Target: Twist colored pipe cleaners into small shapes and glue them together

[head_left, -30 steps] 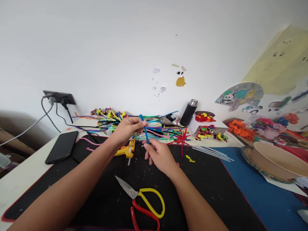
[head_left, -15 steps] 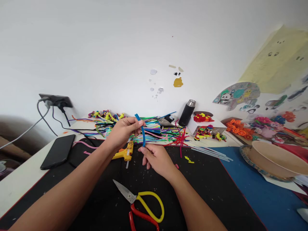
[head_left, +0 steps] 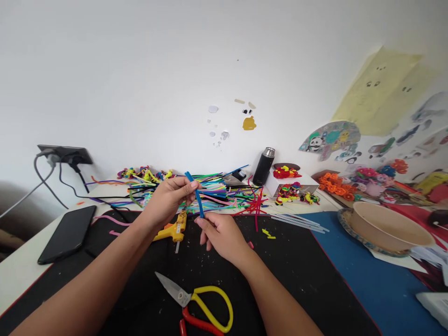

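Note:
Between my hands a short bunch of blue pipe cleaners stands nearly upright, leaning a little left at its top. My left hand pinches it near the upper end, thumb against fingers. At the lower end, the thumb and fingers of my right hand are closed on it. Below the hands, scissors with one yellow and one red handle lie on the black mat. A yellow hot glue gun lies just beyond my left forearm, partly hidden by it.
Many coloured pipe cleaners are heaped along the wall. A black flask stands behind, beside a white box. Clear glue sticks and a beige bowl are at right; a phone lies left, near cables.
The view has swung slightly right, so everything sits further left in it. Both hands keep hold of the blue pipe cleaners with almost the same grip.

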The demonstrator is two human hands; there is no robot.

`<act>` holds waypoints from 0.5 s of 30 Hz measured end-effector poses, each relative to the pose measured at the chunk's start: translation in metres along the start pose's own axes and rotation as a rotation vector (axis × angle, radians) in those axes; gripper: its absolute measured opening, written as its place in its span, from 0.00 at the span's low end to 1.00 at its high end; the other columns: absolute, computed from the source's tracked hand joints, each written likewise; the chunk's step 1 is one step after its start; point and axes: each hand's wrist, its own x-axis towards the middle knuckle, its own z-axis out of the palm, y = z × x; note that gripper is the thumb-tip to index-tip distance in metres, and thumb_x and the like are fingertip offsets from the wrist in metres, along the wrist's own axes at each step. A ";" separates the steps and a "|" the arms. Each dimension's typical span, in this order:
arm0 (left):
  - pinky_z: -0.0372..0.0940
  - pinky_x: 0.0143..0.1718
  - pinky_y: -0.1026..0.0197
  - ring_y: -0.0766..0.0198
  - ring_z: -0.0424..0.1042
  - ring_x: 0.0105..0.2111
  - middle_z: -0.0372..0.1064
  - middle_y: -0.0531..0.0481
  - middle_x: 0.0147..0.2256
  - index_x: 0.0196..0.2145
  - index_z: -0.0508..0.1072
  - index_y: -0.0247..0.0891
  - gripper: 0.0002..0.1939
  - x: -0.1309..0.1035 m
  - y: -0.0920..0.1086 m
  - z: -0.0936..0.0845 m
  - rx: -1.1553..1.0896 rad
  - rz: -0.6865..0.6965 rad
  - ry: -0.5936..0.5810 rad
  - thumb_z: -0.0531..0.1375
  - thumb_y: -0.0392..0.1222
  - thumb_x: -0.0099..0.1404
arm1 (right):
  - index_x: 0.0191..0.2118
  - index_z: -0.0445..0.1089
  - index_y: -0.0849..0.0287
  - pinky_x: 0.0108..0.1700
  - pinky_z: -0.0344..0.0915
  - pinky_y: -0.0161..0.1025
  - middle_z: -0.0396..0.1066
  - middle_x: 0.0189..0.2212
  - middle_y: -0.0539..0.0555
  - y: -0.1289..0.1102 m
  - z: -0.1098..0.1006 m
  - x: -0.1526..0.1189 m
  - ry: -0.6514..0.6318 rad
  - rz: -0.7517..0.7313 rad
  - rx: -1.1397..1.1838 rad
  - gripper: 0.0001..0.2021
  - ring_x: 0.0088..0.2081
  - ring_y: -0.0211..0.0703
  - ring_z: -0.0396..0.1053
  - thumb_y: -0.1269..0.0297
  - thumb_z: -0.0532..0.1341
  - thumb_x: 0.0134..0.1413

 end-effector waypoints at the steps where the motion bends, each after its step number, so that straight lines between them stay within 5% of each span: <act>1: 0.57 0.24 0.64 0.69 0.63 0.21 0.70 0.51 0.20 0.25 0.79 0.35 0.19 0.000 0.000 0.000 0.004 0.000 0.005 0.75 0.54 0.52 | 0.31 0.66 0.57 0.24 0.60 0.32 0.73 0.21 0.47 0.000 0.000 0.000 0.006 -0.015 -0.035 0.18 0.17 0.34 0.67 0.52 0.55 0.71; 7: 0.59 0.24 0.65 0.68 0.65 0.21 0.70 0.51 0.20 0.23 0.78 0.35 0.21 0.002 -0.001 0.001 -0.006 -0.007 0.058 0.77 0.55 0.48 | 0.30 0.67 0.57 0.28 0.61 0.33 0.72 0.20 0.46 -0.003 -0.006 -0.002 0.029 -0.037 -0.174 0.18 0.17 0.33 0.67 0.56 0.54 0.73; 15: 0.58 0.25 0.65 0.69 0.63 0.21 0.70 0.51 0.21 0.23 0.78 0.35 0.20 0.003 -0.001 -0.003 -0.016 0.052 0.116 0.76 0.55 0.49 | 0.42 0.75 0.56 0.30 0.62 0.33 0.66 0.15 0.43 -0.008 -0.011 -0.004 0.071 -0.069 -0.209 0.16 0.17 0.35 0.67 0.58 0.52 0.74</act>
